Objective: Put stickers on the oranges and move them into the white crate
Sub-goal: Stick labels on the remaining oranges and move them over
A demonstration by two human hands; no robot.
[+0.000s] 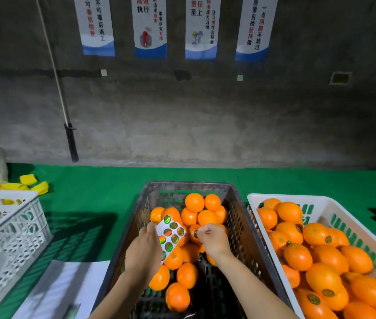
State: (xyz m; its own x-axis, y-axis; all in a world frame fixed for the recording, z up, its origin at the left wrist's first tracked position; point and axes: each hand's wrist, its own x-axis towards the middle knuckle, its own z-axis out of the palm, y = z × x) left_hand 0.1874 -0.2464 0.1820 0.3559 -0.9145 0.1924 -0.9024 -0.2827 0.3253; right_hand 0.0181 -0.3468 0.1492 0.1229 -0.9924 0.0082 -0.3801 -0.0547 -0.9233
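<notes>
Head view. Left hand (144, 250) holds a white sticker sheet (170, 234) over the dark crate (240, 226); fingers are curled round the sheet's left edge, and round holographic stickers show on its face. Right hand (212, 240) is just beside the sheet, thumb and forefinger pinched together on what looks like a single sticker (195, 233), though blur makes this uncertain. The pinch sits against an orange (193, 234) in the dark crate's pile. Unlabelled oranges (193, 202) fill the far and near parts of that crate. To the right, touching distance apart, stands the white crate (254, 199), holding stickered oranges (318, 233). Green table cover (95, 203) lies underneath. A white lattice basket (9, 236) stands at far left, paper sheets (67, 286) before it.
</notes>
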